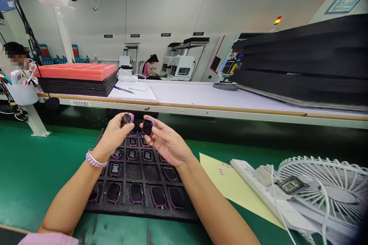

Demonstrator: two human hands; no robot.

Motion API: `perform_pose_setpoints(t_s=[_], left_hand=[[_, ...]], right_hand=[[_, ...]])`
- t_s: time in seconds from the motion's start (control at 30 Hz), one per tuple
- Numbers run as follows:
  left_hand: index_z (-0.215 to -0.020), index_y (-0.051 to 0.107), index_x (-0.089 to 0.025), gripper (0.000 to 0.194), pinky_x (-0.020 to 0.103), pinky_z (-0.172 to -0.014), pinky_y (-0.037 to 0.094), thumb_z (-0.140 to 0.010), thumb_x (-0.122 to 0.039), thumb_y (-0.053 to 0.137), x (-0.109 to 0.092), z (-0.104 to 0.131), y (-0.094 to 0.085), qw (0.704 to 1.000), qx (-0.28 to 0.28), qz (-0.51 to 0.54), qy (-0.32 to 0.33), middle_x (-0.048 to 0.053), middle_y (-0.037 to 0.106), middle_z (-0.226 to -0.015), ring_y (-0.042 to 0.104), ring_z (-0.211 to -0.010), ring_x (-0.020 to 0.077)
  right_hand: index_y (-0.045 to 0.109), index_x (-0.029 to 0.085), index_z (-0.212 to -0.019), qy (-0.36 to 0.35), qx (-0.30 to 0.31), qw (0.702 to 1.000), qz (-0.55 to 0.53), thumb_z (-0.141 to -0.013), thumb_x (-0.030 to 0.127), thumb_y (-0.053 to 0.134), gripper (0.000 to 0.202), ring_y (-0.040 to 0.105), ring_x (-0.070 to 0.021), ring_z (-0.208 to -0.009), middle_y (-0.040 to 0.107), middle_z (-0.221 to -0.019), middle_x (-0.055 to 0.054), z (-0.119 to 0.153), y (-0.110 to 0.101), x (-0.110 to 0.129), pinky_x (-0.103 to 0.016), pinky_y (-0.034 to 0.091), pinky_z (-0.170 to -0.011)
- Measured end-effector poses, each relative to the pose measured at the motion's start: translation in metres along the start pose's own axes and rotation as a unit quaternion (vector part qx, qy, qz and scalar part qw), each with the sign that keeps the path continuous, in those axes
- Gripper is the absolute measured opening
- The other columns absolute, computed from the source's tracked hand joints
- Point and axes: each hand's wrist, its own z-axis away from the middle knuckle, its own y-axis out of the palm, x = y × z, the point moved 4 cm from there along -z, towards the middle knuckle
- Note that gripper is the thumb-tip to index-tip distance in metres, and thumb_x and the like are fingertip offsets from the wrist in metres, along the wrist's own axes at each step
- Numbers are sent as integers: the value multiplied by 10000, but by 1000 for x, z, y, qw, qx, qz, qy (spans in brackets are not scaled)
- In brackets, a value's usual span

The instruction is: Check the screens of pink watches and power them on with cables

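My left hand (112, 134) is closed on a purple-cased smartwatch body, its dark face (126, 119) partly covered by my fingers. Beside it, my right hand (165, 138) grips a second smartwatch body (147, 126) with a black screen turned toward me. Both are held just above the far end of a black foam tray (133, 174). In the tray's compartments lie several more purple watch bodies (136, 193); some screens show white text, and those in the front row are dark. Two compartments near the middle hold no watch. My forearms hide parts of the tray's sides.
A yellow sheet (227, 183), a white power strip (258, 195) and a white fan (330, 195) lie at the right. On the shelf (186, 92) stand red and black foam trays (77, 72), papers, a pen and a large black stack (304, 61). Other people sit farther back.
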Motion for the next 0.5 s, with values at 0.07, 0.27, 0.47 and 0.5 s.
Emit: perform_pose_setpoints(t_s=[0.07, 0.27, 0.47, 0.5], left_hand=[[-1116, 633, -147, 435, 234, -568, 316, -733, -339, 707, -1, 2, 1, 998, -8, -47, 30, -19, 586, -823, 417, -611, 70], [-1187, 619, -131, 523, 272, -847, 493, -719, -343, 718, -1, 6, 3, 995, -27, -50, 76, 54, 676, -1038, 623, -922, 153], [-1276, 604, -148, 559, 265, -896, 521, -750, -310, 699, -2, 6, 3, 989, -35, -64, 129, 70, 676, -1128, 643, -984, 151], [-1269, 609, -147, 543, 259, -887, 524, -756, -303, 696, -3, 7, 3, 987, -34, -73, 137, 73, 679, -1134, 646, -988, 150]], right_hand=[[737, 244, -1228, -7, 7, 1000, 0, -746, 361, 979, 552, 568, -93, -709, 709, -1114, -51, 1, 1, 0, -222, 480, -662], [755, 266, -1238, -14, 36, 999, 1, -785, 383, 968, 513, 564, -91, -722, 721, -1120, -58, 5, 5, 2, -220, 488, -682], [732, 262, -1270, -7, 54, 999, -4, -817, 362, 935, 507, 561, -95, -730, 714, -1168, -68, 3, 5, -1, -219, 492, -676], [733, 259, -1267, -5, 55, 998, -10, -813, 356, 937, 507, 558, -94, -724, 713, -1171, -69, 3, 6, -1, -217, 488, -667]])
